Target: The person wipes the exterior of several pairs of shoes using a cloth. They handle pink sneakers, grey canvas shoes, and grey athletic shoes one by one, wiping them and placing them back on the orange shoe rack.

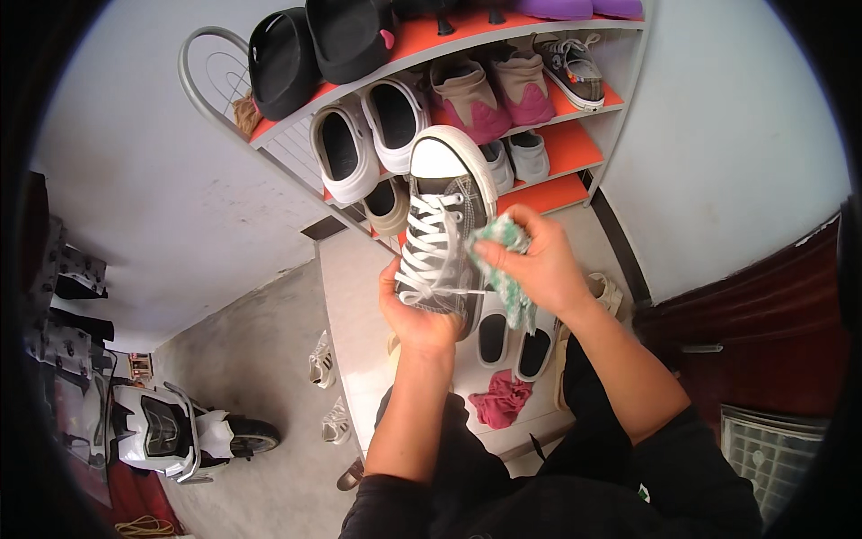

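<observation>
A dark grey canvas sneaker [434, 229] with white laces and a white rubber toe is held up, toe pointing away from me. My left hand [420, 319] grips it from beneath at the heel end. Beside the shoe's right side, my right hand [536, 260] pinches a bunched green-and-white cloth [508, 283]. The cloth is at the sneaker's side edge and slightly blurred; whether it touches the sole cannot be made out. Most of my left fingers are hidden behind the shoe.
A shoe rack [395, 63] with orange shelves holds clogs and sneakers. Below lie a crumpled red cloth [501, 399] and grey slip-on shoes [534, 350] on a pale floor. White sneakers [321, 361] stand at left, near a white scooter [166, 431]. A dark red cabinet [745, 332] is at right.
</observation>
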`<state>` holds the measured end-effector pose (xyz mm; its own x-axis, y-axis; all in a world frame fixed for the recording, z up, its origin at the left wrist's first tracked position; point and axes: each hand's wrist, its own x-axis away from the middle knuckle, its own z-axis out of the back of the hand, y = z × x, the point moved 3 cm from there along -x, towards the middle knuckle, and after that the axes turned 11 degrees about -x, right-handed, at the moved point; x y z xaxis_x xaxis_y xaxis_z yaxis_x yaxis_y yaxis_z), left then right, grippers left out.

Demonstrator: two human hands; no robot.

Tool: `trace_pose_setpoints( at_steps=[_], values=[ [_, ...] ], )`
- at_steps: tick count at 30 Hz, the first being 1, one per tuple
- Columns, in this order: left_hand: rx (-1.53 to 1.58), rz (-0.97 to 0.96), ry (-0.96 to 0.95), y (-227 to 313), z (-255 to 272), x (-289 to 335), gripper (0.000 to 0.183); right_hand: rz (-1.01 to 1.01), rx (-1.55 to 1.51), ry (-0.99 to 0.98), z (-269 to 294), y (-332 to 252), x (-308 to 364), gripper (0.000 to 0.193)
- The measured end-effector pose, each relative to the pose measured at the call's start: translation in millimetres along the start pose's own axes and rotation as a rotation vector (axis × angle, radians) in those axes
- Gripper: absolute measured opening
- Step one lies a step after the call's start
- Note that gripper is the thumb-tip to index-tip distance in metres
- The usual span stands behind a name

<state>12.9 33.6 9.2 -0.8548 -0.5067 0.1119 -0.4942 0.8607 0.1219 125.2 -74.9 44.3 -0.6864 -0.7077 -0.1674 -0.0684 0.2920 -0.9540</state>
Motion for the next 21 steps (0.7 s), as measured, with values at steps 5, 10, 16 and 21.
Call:
trace_pose_setpoints(
  at_steps=[5,10,16,21],
  values=[
    [-0.038,-0.078,0.003,14,1,-5,0.044,0.02,0.54,-0.271,-9,13,7,0.03],
    [-0.031,-0.06,-0.096,21,-1,-4,0.045,-0.057,0.461,-0.389,-3,16,5,0.036],
    [-0.156,-0.076,-0.076,6,-12,0,0.04,-0.205,-0.292,-0.185,-8,3,4,0.016],
    [-0.309,-0.145,0.167,1,0,-3,0.038,-0.115,0.048,-0.239,-21,13,14,0.027]
  ],
)
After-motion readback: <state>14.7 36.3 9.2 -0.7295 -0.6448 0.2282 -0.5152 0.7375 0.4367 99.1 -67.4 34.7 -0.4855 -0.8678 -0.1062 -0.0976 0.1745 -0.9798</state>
